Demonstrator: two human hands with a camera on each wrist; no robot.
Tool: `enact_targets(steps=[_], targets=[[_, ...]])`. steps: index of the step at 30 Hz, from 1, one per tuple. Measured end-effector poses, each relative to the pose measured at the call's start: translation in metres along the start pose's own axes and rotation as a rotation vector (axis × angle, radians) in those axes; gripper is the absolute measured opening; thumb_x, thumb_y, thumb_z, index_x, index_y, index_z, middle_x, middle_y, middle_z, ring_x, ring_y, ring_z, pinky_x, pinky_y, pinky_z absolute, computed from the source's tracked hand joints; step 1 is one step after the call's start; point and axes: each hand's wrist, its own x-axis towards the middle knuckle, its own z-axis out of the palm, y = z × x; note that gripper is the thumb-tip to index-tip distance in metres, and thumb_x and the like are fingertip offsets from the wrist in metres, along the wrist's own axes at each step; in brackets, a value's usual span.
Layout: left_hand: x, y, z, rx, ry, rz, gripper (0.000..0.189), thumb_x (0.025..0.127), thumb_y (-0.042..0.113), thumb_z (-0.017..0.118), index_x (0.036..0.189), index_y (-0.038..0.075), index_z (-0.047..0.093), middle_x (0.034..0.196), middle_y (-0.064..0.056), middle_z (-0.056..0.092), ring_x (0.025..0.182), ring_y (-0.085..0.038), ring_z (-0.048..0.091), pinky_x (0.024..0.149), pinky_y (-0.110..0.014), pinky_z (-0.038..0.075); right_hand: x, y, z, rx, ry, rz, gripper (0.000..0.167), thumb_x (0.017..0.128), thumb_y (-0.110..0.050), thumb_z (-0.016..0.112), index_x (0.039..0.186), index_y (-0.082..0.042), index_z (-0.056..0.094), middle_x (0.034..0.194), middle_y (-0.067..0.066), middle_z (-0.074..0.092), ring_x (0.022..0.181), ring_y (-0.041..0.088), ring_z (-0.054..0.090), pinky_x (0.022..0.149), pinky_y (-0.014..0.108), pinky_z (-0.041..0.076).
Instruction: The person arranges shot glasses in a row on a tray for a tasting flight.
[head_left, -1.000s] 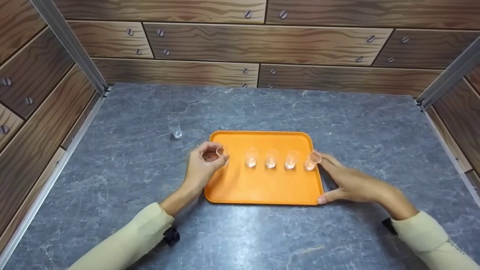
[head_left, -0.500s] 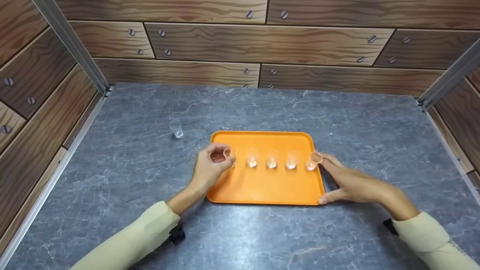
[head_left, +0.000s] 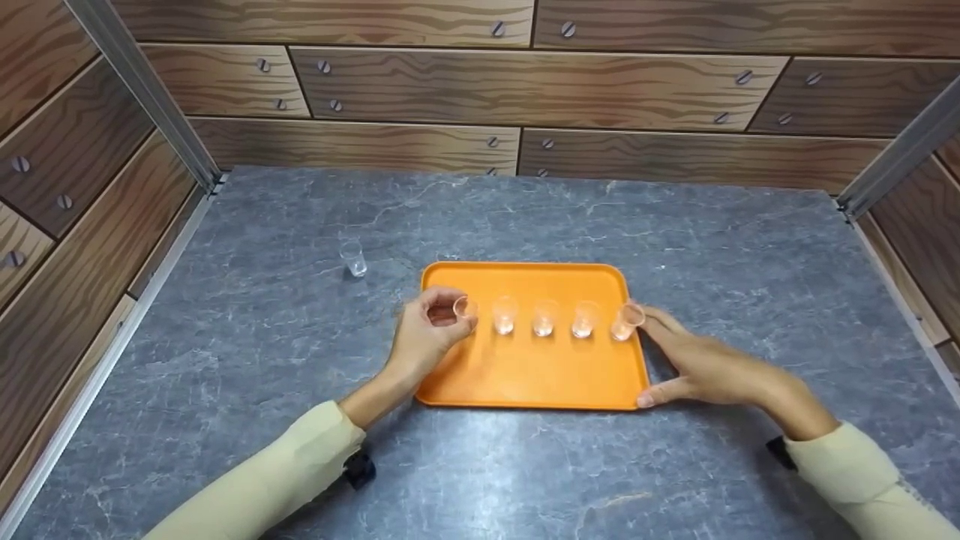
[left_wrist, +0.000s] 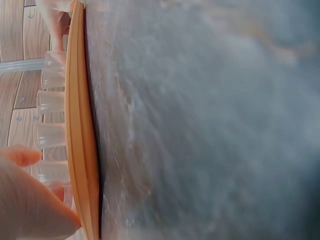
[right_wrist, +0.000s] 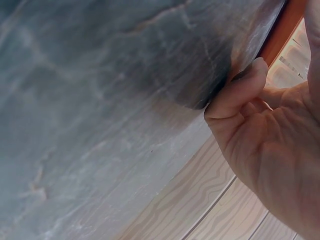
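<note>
My left hand [head_left: 427, 330] pinches a small clear shot glass [head_left: 466, 309] between thumb and fingers over the left part of the orange tray [head_left: 525, 382]. In the left wrist view its base reaches down to the tray's rim; whether it touches the floor of the tray is hidden. To its right, several like shot glasses [head_left: 543, 321] stand upright in a row. My right hand [head_left: 697, 367] rests against the tray's right side, fingers spread. The thumb touches the near right corner, and the fingertips reach the rim beside the rightmost glass [head_left: 624, 322].
Another shot glass [head_left: 354, 259] stands alone on the grey marbled table [head_left: 262, 300], beyond the tray's left side. Wood-patterned panels [head_left: 525, 90] close off the back and both sides. Metal posts [head_left: 142, 94] rise at the far corners.
My left hand has moved right with its shot glass, from the tray's left edge toward the row, slowing over the last half second. My right hand and the tray stay in place.
</note>
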Motion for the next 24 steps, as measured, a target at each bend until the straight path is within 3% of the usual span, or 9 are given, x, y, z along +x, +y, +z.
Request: enact_targets(steps=[20,24], targets=[[0.0,-0.0028,0.0037,-0.022,0.0,-0.001,0.039,0.082,-0.009,0.081,0.118,-0.012,0.068,0.111,-0.022,0.07,0.097,-0.026,0.067,0.09,-0.03,0.06,-0.0005,-0.0011,-0.0008,-0.001,0.006,-0.005,0.121,0.089,-0.063,0.082,0.176,-0.015,0.013,0.18,0.017,0.01,0.149,0.055,0.039,0.116,0.074,0.036],[-0.0012,-0.0041,0.0024,-0.009,0.006,-0.007,0.048,0.081,-0.006,0.082,0.125,-0.012,0.064,0.117,-0.023,0.068,0.102,-0.031,0.067,0.094,-0.036,0.06,-0.0013,-0.001,0.0003,0.006,0.01,-0.01,0.121,0.089,-0.063,0.082,0.176,-0.015,0.013,0.18,0.018,0.01,0.149,0.057,0.038,0.115,0.076,0.036]])
